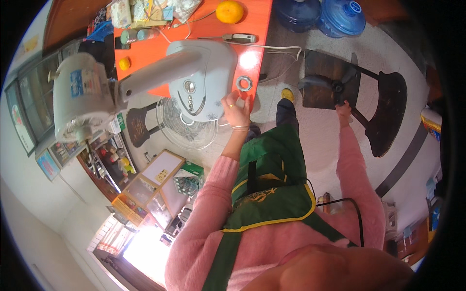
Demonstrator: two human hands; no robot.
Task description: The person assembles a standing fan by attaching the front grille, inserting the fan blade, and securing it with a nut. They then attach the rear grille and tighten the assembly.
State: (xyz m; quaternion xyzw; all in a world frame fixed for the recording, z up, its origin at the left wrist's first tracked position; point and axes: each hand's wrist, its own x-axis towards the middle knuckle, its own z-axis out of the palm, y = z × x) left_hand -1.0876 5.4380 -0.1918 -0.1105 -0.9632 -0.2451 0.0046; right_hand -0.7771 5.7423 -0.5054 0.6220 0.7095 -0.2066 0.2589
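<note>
1. Around the grey fan on the orange worktop, one screwdriver, one ring nut and two orange fruits are lying
2. Two blue bottles are standing beyond
3. The fan's long post is pointing left
4. The left hand is loosely spreading its fingers beside the base; the right hand is touching black blades over a chair, its pinch staying unclear

The left fingers curl; the right arm reaches out.

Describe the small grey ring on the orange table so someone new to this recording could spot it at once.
Find the orange table at the top of the picture, then the big grey fan base on it. The ring lies between that base and the table's right edge. Unlike the solid base, it has an open middle and a scalloped rim.
</note>
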